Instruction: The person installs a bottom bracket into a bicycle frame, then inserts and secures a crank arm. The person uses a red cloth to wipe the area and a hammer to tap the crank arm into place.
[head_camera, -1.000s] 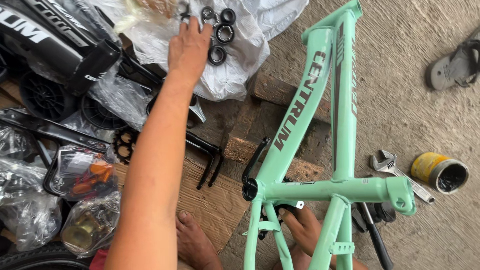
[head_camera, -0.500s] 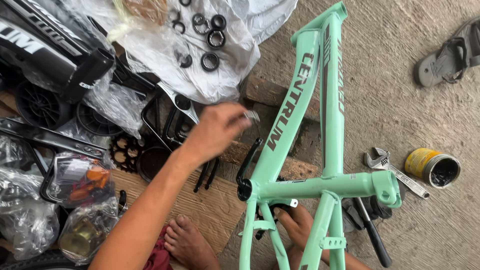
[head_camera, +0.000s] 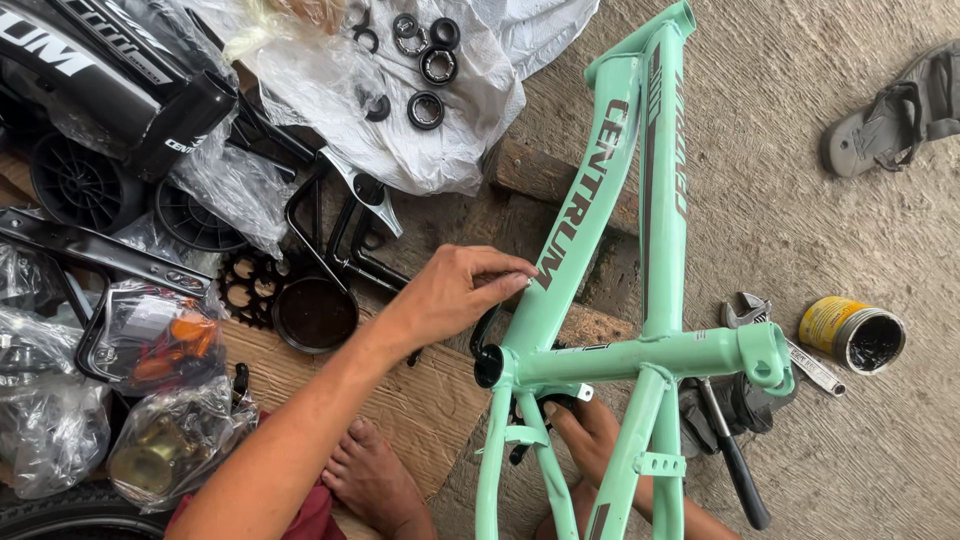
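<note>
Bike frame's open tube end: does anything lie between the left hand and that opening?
Nothing visible does. The left hand hovers with pinched fingertips just above the open tube end of the mint green frame, with only bare gap between them. What the fingertips pinch is too small to tell.
</note>
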